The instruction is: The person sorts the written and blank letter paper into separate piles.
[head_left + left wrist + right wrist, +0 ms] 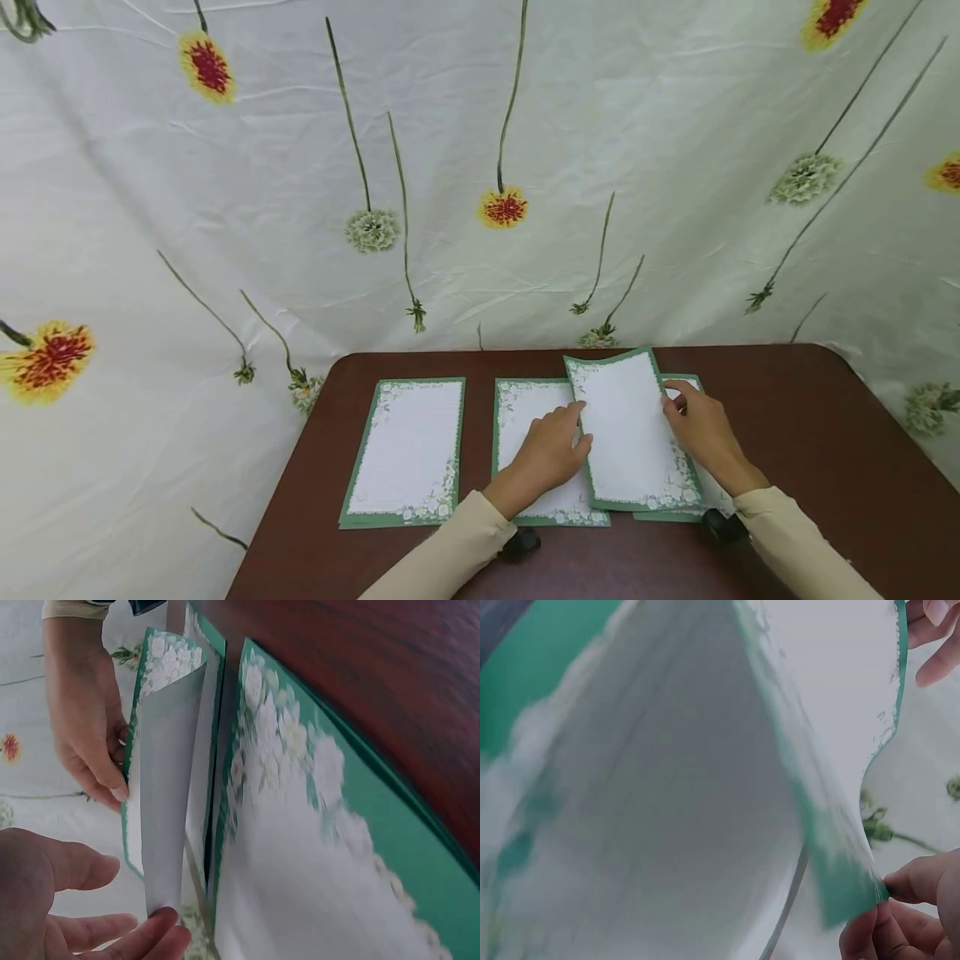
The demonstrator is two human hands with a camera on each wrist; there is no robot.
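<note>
Positioning a rectangular green-bordered white paper sheet (626, 433) seems underway, right hand (703, 427) pinching, left hand (551, 447) loosely touching, lowering probably needed.

Dark-brown tabletop (477, 437) opens you a lane between the left green-bordered white paper sheet (408, 450) and the middle sheet (519, 408); your cream left sleeve (452, 548) crosses its near end, while a raised floral-bordered white sheet (622, 429) blocks the next gap.
</note>
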